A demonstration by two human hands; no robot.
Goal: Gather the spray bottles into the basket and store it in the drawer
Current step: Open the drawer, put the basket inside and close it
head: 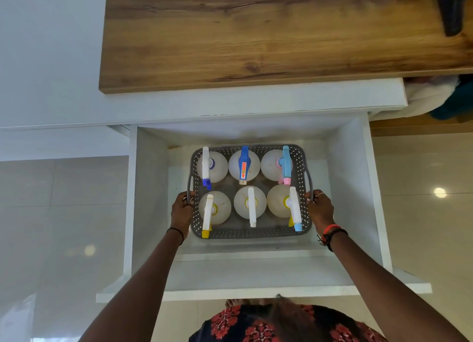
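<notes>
A grey perforated basket (250, 233) sits low inside the open white drawer (350, 177). Several translucent spray bottles stand upright in it in two rows, among them one with a blue trigger head (243, 163), one with a light blue and pink head (286, 163) and one with a yellow-tipped white head (207, 215). My left hand (182, 208) grips the basket's left handle. My right hand (320, 208) grips its right handle. Whether the basket rests on the drawer bottom or hangs just above it cannot be told.
A wooden countertop (256, 34) overhangs the drawer's back. The drawer's front panel (256, 290) is close to my body. Glossy white cabinet fronts (64, 201) lie to the left, tiled floor (422, 188) to the right. Cloth items (440, 98) sit at the upper right.
</notes>
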